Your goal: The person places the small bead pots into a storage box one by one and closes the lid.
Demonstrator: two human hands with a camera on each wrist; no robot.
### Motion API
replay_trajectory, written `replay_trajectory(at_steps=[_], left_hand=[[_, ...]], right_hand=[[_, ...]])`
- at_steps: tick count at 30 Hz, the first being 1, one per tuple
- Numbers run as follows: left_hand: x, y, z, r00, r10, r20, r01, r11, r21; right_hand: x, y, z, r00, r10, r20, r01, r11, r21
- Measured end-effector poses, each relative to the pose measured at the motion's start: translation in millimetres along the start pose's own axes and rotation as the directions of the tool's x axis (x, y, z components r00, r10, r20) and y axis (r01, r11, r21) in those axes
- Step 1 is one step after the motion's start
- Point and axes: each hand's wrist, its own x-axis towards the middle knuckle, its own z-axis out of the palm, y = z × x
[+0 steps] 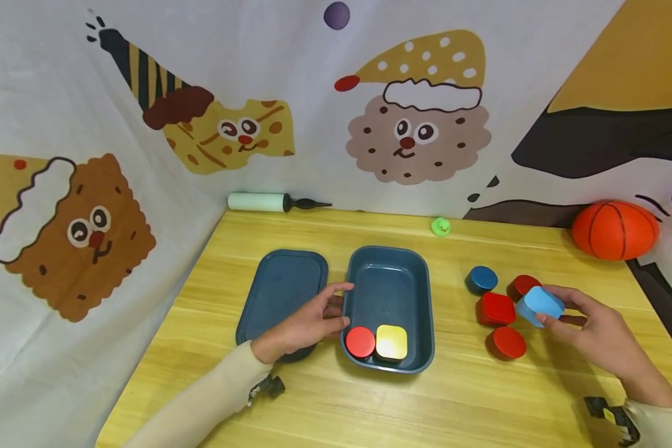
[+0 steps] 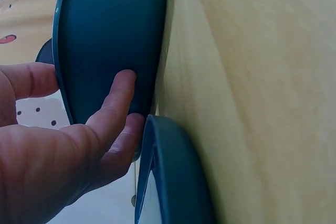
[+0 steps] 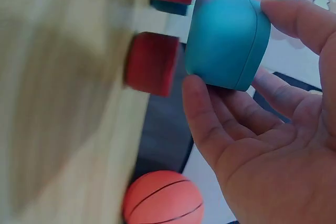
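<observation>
My right hand (image 1: 599, 333) pinches a light blue rounded-square box (image 1: 542, 303) between thumb and fingers. A seam runs round this box (image 3: 231, 40) near one end in the right wrist view, where it appears raised off the table. My left hand (image 1: 313, 320) rests its fingers against the left side of a dark blue tray (image 1: 389, 292). In the left wrist view, fingertips (image 2: 126, 80) touch the tray's outer wall. Inside the tray's near end sit a red round piece (image 1: 361, 342) and a yellow rounded-square piece (image 1: 391, 343), side by side.
Beside my right hand stand a blue round piece (image 1: 482, 279) and red pieces (image 1: 496, 309). A dark blue lid (image 1: 284, 292) lies left of the tray. Along the back are a hand pump (image 1: 257, 201), a green duck (image 1: 440, 226) and an orange basketball (image 1: 615, 230).
</observation>
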Motion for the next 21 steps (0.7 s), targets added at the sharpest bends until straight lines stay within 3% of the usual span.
replay_trajectory(at_steps=[11,21], left_hand=[[0.7,-0.4,-0.7,1.0,-0.005,-0.006,0.004,1.0,-0.01],[2.8,-3.0,-0.8,1.0,-0.003,-0.019,0.002,0.997,-0.078]], right_hand=[[25.9,-44,3,0.979,-0.186,-0.081,0.188,0.982,0.02],[49.4,-100,32,0.94,-0.34,-0.01,0.34,0.937,0.076]])
